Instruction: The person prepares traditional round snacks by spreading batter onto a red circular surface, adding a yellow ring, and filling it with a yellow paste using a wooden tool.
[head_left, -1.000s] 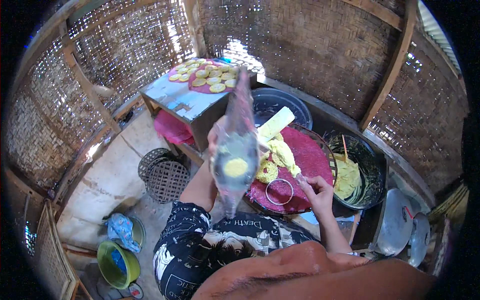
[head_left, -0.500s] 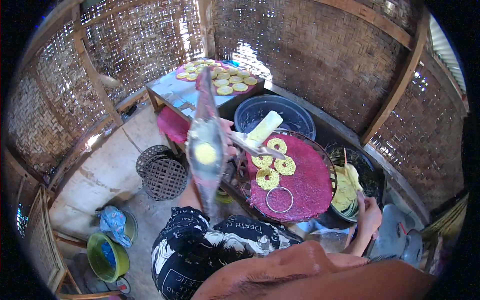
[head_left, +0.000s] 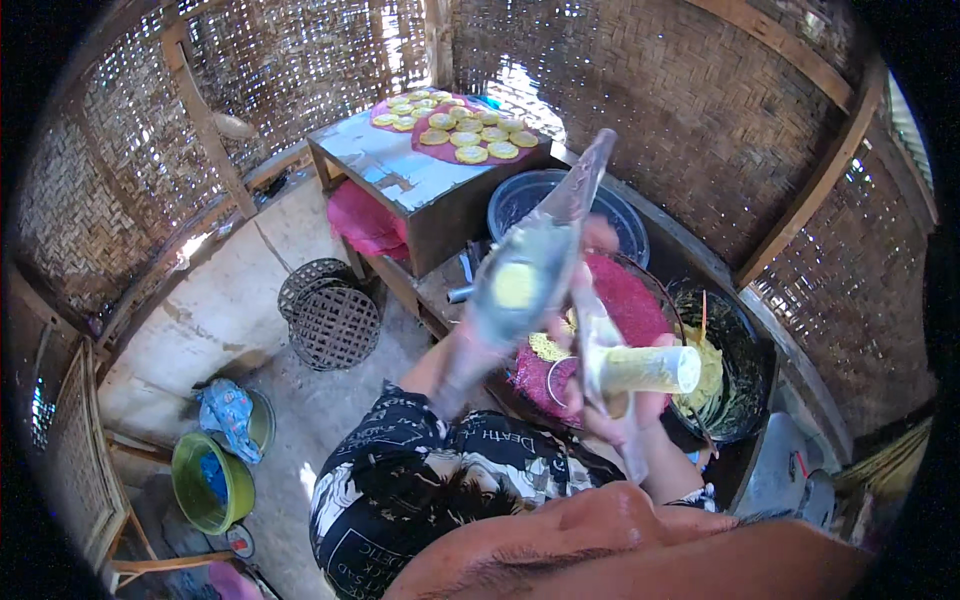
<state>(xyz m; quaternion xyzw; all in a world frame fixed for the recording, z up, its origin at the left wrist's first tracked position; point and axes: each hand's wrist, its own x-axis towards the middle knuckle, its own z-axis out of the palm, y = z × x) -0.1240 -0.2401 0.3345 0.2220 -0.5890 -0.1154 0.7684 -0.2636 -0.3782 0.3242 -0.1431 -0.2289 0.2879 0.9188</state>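
Note:
Blurred by motion, a long grey hand dough press body [head_left: 500,295] tapers at both ends, with yellow dough [head_left: 515,287] in its middle hollow. My left hand [head_left: 600,235] is closed on it, partly hidden behind it. Closed round the other press part, a bar with a yellow-smeared cylindrical plunger [head_left: 650,369], is my right hand [head_left: 655,408]. The two parts are apart, side by side. Beneath them lies a red mat [head_left: 630,300] with yellow lacy dough [head_left: 548,347] and a thin white ring [head_left: 560,382], mostly covered by the press and hands.
A dark basin [head_left: 745,385] of yellow dough stands right of the mat. Behind is a blue-grey tub [head_left: 530,195]. Yellow rounds [head_left: 470,154] lie on a low table [head_left: 350,145]. Woven trays [head_left: 335,325] and a green basin [head_left: 215,485] are on the left floor.
My right hand has come from the dough basin to the plunger part, which my left hand was holding along with the press body. Both parts have moved right, over the mat.

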